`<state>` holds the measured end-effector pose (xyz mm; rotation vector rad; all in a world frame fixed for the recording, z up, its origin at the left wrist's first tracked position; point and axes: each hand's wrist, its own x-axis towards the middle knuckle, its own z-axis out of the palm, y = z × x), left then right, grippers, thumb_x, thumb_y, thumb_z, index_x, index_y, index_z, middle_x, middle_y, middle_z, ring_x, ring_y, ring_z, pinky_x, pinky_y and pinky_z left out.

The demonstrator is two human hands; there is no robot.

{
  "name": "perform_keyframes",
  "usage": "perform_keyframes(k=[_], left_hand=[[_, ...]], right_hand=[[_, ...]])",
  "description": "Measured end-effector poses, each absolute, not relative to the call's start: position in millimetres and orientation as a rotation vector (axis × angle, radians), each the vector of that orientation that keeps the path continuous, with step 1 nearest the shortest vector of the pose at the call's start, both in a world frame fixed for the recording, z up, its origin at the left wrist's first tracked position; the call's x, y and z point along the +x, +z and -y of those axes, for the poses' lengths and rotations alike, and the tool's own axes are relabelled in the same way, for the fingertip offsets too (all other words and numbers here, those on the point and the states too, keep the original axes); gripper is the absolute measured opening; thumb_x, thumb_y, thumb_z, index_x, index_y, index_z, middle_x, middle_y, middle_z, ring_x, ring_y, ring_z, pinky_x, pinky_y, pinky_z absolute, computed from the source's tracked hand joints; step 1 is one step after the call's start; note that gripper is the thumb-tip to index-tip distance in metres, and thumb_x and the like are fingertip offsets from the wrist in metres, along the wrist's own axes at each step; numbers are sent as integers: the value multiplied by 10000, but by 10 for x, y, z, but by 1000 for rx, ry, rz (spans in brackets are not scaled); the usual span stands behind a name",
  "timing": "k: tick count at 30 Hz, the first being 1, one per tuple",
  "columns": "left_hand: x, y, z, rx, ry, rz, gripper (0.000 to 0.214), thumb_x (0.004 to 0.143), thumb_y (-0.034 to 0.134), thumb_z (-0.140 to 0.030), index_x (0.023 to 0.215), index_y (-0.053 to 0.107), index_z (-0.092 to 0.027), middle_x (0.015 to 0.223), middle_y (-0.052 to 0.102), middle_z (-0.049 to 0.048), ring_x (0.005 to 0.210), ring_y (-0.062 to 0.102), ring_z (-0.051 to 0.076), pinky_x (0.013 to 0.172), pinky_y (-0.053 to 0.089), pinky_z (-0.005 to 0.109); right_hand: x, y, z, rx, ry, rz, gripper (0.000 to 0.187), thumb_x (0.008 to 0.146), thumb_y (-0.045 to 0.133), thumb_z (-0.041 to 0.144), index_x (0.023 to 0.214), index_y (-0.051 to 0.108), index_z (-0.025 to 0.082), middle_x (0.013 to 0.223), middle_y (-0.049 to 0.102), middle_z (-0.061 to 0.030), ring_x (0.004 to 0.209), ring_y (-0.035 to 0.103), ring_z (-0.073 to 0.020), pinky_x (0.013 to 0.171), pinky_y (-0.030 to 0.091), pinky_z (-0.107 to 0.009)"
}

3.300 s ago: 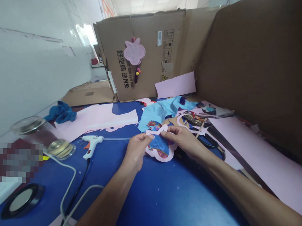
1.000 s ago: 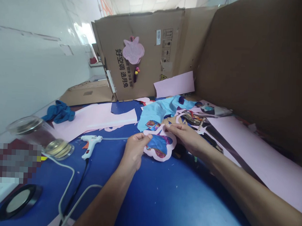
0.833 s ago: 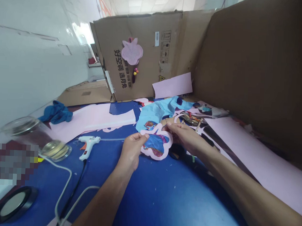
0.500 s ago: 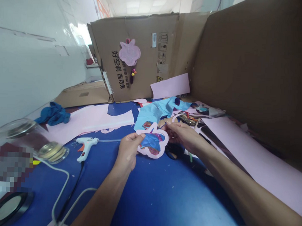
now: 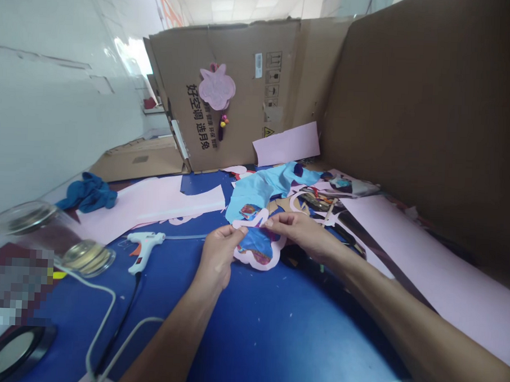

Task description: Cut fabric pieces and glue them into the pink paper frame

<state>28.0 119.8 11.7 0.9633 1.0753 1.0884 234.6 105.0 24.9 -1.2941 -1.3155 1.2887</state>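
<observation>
My left hand [image 5: 219,251] pinches the left edge of a pink flower-shaped frame [image 5: 263,263], raised above the blue table. Blue fabric [image 5: 257,240] with reddish patterning fills the frame's opening. My right hand [image 5: 298,229] has thumb and forefinger closed at the frame's upper right, beside its pointed top; whether they grip the rim or a small piece there is hard to make out. Just behind the hands lies a light blue cloth [image 5: 255,185]. A dark round item [image 5: 292,257] sits under my right hand, partly hidden.
On the left are a white glue gun [image 5: 146,249] with its cable, a tipped-looking glass jar [image 5: 83,254] and a dark blue cloth [image 5: 90,192]. Pink sheets [image 5: 153,200] lie on both sides. Cardboard walls [image 5: 244,50] enclose the back and right; a pink flower-shaped ornament [image 5: 217,88] hangs there.
My right hand has moved left and slightly down, from beside the frame to its upper edge. My left hand keeps its pinch, and the frame's top now looks tilted or bent.
</observation>
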Motion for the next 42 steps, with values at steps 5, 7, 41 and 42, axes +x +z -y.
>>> perform_keyframes(k=[5,7,41,42], left_hand=[[306,83,-1197,988,1077,-1078,455,573,931,-517,711,690,-157,603,634,0,515,536,104,530,402,231],[313,71,-1197,1005,1073,-1081,443,591,922,-516,717,697,-156,614,642,5,523,540,105,536,404,231],[335,205,-1097,822,873,-965,348,781,924,-389,938,787,-110,896,828,151,672,751,177,614,614,260],[340,205,-1093,825,868,-968,339,784,922,-383,936,793,-109,894,830,151,674,752,175,619,618,259]], right_hand=[[2326,218,-1040,-1305,1274,1376,456,809,830,613,707,668,199,680,633,11,618,514,-141,600,371,-286],[2320,203,-1041,-1301,1281,1371,435,803,841,583,705,660,199,669,621,20,605,506,-136,589,359,-282],[2328,281,-1044,-1282,1086,1177,425,721,855,579,707,682,191,661,604,16,620,464,-143,613,342,-296],[2324,288,-1041,-1286,1075,1173,423,718,856,577,701,678,194,659,602,16,621,460,-144,615,341,-298]])
